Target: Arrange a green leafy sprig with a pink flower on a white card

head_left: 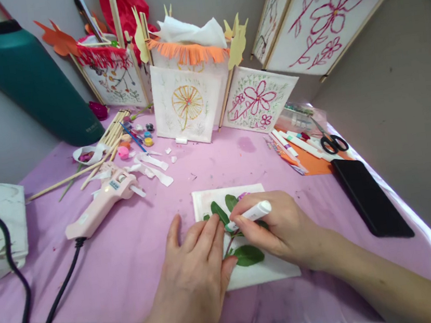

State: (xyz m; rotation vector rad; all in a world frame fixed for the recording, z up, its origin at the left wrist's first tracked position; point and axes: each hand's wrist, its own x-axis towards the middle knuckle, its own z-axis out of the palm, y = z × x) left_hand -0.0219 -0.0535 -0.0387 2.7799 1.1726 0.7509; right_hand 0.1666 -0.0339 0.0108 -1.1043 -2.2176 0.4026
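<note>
A white paper square (253, 275) lies on the pink tablecloth (133, 255) in front of me, with a stem of green leaves (247, 255) on it. My left hand (197, 268) rests flat on the paper's left part, fingers stretched out toward the leaves. My right hand (282, 226) is closed around a white marker pen (251, 213), whose tip points down-left at the stem beside my left fingertips. Part of the leaves is hidden under my right hand.
A pink glue gun (102, 199) with a black cord lies to the left. Wooden sticks (107, 143), small paint pots and paper scraps sit behind it. Decorated paper lanterns (187, 102) stand at the back. Pens, scissors (333, 143) and a black phone (369, 200) lie on the right.
</note>
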